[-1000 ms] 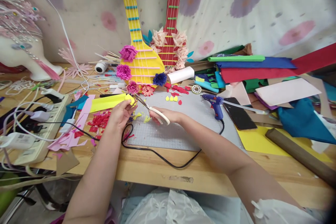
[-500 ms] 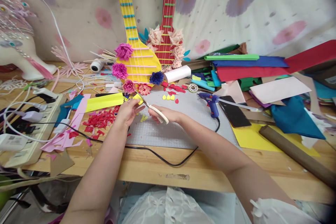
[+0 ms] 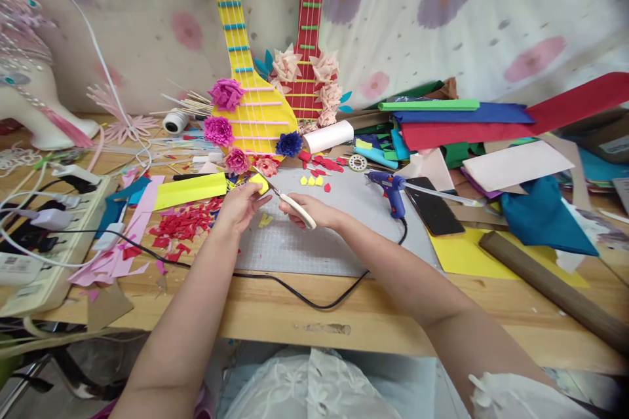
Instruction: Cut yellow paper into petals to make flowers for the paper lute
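Note:
My left hand (image 3: 239,206) pinches a small yellow paper piece (image 3: 259,182) above the grey cutting mat (image 3: 339,236). My right hand (image 3: 308,211) grips cream-handled scissors (image 3: 289,200), whose blades point up and left into that yellow piece. Yellow offcuts (image 3: 265,220) lie on the mat just below both hands. A folded yellow paper strip (image 3: 189,190) rests to the left of my left hand, beside a heap of red paper scraps (image 3: 183,226).
A blue glue gun (image 3: 390,190) and a black phone (image 3: 432,213) lie right of the mat; its black cord (image 3: 295,291) loops along the table edge. Paper guitars (image 3: 255,105) lean at the back. A power strip (image 3: 44,249) sits left, coloured paper sheets (image 3: 466,121) right.
The small yellow piece has come apart from the long strip, which now lies left on the table. My hands stay together with scissors on the piece; the view has shifted slightly.

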Tool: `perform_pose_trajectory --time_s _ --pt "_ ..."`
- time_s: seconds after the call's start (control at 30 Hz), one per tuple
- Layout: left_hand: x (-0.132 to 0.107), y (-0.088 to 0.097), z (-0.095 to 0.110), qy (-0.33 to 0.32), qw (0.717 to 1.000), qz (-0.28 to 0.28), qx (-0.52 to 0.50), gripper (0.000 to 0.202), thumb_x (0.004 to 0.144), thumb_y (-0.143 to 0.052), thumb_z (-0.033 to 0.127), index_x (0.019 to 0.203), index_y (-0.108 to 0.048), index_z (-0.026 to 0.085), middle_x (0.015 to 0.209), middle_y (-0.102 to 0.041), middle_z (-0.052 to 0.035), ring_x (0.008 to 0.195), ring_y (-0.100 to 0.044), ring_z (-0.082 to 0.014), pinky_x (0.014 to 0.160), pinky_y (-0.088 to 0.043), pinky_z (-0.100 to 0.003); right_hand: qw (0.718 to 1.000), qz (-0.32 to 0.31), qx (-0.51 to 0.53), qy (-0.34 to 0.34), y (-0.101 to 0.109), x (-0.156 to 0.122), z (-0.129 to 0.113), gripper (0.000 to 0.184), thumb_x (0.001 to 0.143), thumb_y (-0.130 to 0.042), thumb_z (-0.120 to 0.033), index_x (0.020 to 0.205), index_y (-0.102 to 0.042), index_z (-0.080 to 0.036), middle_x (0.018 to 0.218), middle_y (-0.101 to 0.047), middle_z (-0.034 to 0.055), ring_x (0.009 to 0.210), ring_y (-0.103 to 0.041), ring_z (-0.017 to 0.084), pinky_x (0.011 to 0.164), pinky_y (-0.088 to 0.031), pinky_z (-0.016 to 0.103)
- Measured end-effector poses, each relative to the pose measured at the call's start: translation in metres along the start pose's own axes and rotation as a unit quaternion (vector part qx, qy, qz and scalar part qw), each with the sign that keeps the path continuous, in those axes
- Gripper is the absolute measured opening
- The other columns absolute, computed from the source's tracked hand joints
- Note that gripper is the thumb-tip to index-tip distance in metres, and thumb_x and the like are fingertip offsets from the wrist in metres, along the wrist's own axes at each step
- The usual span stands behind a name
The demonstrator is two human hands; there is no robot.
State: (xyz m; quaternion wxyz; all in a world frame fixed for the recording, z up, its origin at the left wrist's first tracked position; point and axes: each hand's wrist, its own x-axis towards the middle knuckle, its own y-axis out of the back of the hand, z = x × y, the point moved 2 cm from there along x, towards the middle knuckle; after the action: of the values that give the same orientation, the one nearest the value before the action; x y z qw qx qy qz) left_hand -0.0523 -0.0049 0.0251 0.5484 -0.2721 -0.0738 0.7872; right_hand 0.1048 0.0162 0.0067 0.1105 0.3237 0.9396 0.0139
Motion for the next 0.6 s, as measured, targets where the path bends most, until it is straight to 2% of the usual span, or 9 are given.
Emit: perform_pose_trajectory --time_s 0.13,0.33,0.6 --pt "0.0 0.008 0.003 0.006 1.0 0.002 -0.002 0.009 0.064 -0.058 0.005 0.071 -0.061 0.01 0.073 -0.066 -0.0023 0.068 -0.063 -0.0113 0.061 -0.056 -0.023 1.0 -0.021 0.01 -0.003 -0.002 0.001 0.0 0.043 0.076 -0.053 -0.06 0.075 -0.035 -0.021 0.049 -0.034 -0.0097 0.039 -0.036 0.005 0.038 -0.036 0.02" --pt "-0.001 0.017 0.006 0.003 1.0 0.017 -0.005 0.005 0.064 -0.059 0.005 0.066 -0.06 0.01 0.072 -0.065 -0.0026 0.07 -0.065 -0.0132 0.061 -0.055 -0.024 0.995 -0.083 -0.039 0.029 -0.007 0.001 -0.008 0.048 0.079 -0.039 -0.067 0.077 -0.038 -0.019 0.056 -0.043 -0.0059 0.047 -0.046 0.008 0.045 -0.038 0.022" --pt "-0.001 0.012 -0.002 -0.008 0.998 0.051 -0.044 0.006 0.066 -0.059 0.007 0.068 -0.06 0.013 0.07 -0.065 -0.001 0.067 -0.063 -0.0105 0.065 -0.054 -0.023 0.995 -0.026 -0.094 0.032 -0.011 0.008 -0.006 0.047 0.079 -0.042 -0.066 0.075 -0.037 -0.02 0.057 -0.044 -0.0056 0.048 -0.046 0.008 0.046 -0.039 0.022"
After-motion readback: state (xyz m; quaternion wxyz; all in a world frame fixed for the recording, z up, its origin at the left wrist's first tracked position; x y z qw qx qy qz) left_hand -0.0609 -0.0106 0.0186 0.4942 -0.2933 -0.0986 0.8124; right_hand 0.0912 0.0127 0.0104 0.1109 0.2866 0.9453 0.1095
